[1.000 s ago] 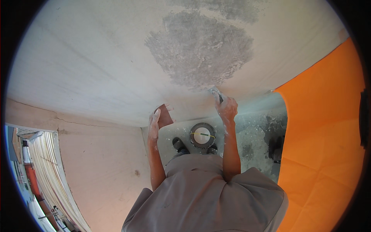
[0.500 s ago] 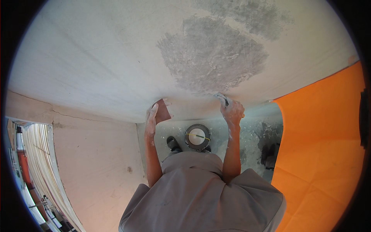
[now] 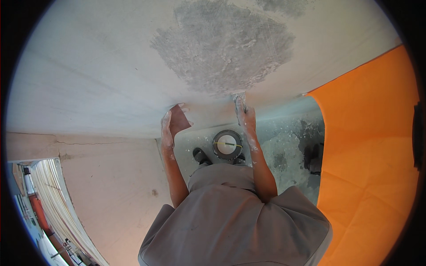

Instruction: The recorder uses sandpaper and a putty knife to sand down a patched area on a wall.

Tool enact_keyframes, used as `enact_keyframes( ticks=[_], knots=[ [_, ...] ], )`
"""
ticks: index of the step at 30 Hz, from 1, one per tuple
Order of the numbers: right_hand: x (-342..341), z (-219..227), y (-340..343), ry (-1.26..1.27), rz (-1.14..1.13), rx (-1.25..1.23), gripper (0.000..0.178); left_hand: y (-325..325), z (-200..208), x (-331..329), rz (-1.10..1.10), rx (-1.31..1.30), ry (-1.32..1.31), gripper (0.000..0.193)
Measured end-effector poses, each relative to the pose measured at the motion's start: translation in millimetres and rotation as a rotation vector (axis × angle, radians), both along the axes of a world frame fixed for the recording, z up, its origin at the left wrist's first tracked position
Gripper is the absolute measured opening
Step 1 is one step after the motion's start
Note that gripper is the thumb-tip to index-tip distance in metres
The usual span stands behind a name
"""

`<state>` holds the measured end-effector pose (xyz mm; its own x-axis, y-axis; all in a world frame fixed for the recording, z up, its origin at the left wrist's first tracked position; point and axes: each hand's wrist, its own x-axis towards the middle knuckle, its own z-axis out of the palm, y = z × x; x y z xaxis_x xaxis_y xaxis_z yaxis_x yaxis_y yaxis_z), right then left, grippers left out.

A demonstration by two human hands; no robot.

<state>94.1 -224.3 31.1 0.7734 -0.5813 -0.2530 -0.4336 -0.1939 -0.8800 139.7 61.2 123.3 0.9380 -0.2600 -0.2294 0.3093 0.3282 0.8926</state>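
Observation:
My left hand [image 3: 167, 128], dusted white, holds a reddish-brown sheet of sandpaper [image 3: 179, 120]; a few fingertips show beyond its far edge, close to the wall. Gripped in my right hand [image 3: 246, 116] is a scraper [image 3: 239, 95], its flat blade against the pale wall [image 3: 106, 84]. The blade meets the wall just below a large rough grey patch [image 3: 226, 46], where the pale coat is gone. Most of the scraper's handle is hidden by my fingers. White powder clings to both hands and the right forearm.
A round dark-rimmed bucket [image 3: 227, 131] with a yellow-and-green band across its top stands on the dusty floor [image 3: 284, 153] by my feet. An orange sheet [image 3: 366, 159] hangs at right. Dark shoes [image 3: 314, 157] lie beside it. A cracked side wall [image 3: 115, 186] rises at left.
My right hand has turned and moved left with the scraper, its blade now flatter to the wall. The left hand still holds the sandpaper. The whole view has shifted slightly.

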Motion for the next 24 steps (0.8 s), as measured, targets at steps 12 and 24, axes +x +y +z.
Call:
enact_keyframes(
  ticks=[12, 24],
  knots=[
    [-17.6, 54.9, -25.9, 0.027, -0.006, -0.642, 0.058, -8.2, 4.3, -1.0, -0.068, -0.041, -0.019, 0.055],
    [-13.2, 34.1, 4.7, -0.150, -0.048, 0.980, 0.057, -5.8, 2.4, 1.9, -0.084, 0.039, -0.054, 0.062]
  ],
)
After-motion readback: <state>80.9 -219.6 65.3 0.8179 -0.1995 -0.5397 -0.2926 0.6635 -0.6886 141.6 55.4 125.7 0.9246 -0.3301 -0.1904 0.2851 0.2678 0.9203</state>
